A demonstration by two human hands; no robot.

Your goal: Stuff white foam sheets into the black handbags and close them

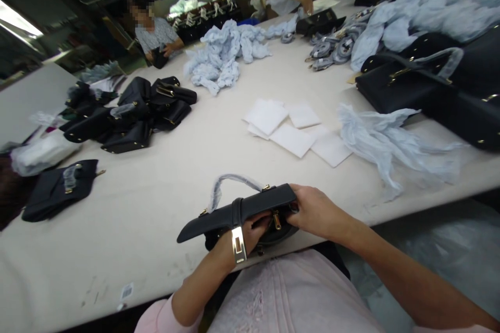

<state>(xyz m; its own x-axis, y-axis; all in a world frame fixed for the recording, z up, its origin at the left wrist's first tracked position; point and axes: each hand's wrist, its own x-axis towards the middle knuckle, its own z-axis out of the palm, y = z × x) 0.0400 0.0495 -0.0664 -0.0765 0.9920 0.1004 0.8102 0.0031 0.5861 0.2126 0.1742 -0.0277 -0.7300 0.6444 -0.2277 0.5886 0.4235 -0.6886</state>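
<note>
We have the bag (275,199) at the near edge of the table (164,182), the fingers of our right hand (313,209) clamped on one end. Our left hand (254,234) reaches under the flap (211,222), partly hidden, so we cannot tell whether its fingers grip.

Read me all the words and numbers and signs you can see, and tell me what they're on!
No words, numbers or signs can be read here.
White sticker on the table: dark printed marks, too small and blurred to read.
Black bag with the gold clasp: no lettering that I can make out.
</note>
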